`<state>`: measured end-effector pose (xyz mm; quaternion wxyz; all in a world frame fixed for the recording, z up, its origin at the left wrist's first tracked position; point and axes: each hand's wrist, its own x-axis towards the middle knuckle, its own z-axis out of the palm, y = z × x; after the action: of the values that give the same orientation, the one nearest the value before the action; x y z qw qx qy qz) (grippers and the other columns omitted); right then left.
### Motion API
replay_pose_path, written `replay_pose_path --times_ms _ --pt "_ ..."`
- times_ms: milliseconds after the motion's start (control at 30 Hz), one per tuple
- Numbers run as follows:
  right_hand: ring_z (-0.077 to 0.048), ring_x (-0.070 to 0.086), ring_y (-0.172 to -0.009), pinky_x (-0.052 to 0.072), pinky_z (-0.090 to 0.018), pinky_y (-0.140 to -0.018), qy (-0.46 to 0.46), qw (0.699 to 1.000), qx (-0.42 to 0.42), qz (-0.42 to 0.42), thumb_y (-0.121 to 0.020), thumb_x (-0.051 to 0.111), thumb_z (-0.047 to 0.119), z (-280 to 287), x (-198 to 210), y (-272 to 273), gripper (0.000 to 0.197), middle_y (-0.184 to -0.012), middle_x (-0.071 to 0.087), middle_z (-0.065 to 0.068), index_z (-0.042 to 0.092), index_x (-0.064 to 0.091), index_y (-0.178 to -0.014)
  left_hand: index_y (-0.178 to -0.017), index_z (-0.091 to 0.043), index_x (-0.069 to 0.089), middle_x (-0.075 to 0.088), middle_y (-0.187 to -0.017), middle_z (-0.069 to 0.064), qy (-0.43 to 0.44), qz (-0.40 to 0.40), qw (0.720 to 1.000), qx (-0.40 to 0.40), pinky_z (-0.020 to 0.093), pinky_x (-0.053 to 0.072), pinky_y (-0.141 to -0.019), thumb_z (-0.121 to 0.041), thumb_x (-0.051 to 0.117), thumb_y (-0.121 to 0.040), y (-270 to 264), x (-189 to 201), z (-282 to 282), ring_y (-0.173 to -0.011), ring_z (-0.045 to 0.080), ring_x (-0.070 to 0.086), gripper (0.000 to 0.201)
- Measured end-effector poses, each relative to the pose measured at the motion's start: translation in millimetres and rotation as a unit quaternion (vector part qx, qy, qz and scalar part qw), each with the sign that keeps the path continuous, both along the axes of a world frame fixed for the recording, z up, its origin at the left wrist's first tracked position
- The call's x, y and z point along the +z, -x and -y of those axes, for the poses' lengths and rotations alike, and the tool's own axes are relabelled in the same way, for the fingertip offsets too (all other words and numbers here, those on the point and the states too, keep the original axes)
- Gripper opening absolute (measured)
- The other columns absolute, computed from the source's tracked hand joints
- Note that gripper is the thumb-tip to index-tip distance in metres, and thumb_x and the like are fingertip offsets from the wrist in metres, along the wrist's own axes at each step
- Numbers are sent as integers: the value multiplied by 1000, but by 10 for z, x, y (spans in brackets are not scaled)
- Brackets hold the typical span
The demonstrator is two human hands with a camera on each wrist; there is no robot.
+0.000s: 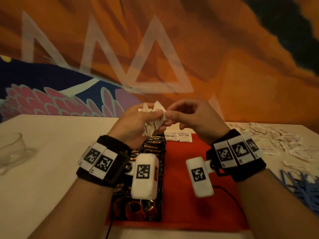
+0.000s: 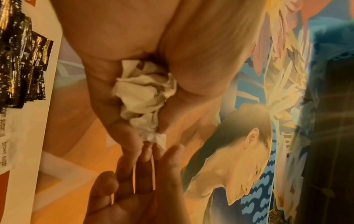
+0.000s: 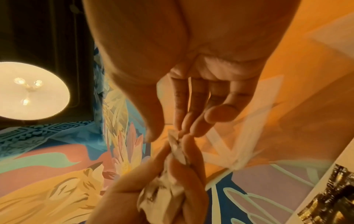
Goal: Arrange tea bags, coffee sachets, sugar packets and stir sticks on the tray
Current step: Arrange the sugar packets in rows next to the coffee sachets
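While left hand (image 1: 136,121) fingers clamp a crumpled bunch of sugar packets (image 1: 151,118), right hand (image 1: 193,118) pinches one packet's corner. Two sugar packets (image 1: 178,137) lie at red tray (image 1: 189,169) far edge, beside coffee sachets (image 1: 151,149)

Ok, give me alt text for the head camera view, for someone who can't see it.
Above a red tray, the left hand grips a bunch of white sugar packets while the right hand pinches one. Dark coffee sachets line the tray's left side; two brown sugar packets lie at its far edge.
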<state>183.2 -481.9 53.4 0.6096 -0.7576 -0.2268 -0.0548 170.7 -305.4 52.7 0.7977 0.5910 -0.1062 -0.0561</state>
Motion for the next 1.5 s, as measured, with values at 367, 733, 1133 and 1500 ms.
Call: replay_pose_path --times_ms 367,733,1133,1500 --pt "-16 60 -71 44 -28 -55 -61 995 -75 -37 -88 67 4 -58 -110 -43 14 -79 66 -5 13 65 -77 -112 -3 58 67 -83 9 -23 11 1000 -19 28 58 -61 -3 52 -98 -46 -79 30 -71 19 65 15" --pt "-19 59 -61 50 -33 -57 -60 997 -42 -3 -94 58 3 33 -52 -46 9 -66 63 -2 11 56 -90 -88 -12 70 60 -83 11 -166 80 982 48 23 33 -44 -36 76 -74 -54 -129 43 -53 11 44 29" --pt "-24 60 -71 52 -30 -63 -176 983 -53 12 -81 71 -3 5 -89 -48 12 -78 70 -9 9 71 -83 -90 -14 64 61 -70 3 -116 76 987 80 21 29 -40 -16 71 -89 -63 -105 81 -47 12 45 7" --pt "-14 67 -75 53 -28 -63 -125 990 -65 -13 -73 80 23 -94 -147 -11 29 -87 71 -3 14 67 -98 -83 -17 70 58 -58 -5 -73 152 965 202 20 34 -39 -19 70 -90 -68 -107 116 -46 8 45 8"
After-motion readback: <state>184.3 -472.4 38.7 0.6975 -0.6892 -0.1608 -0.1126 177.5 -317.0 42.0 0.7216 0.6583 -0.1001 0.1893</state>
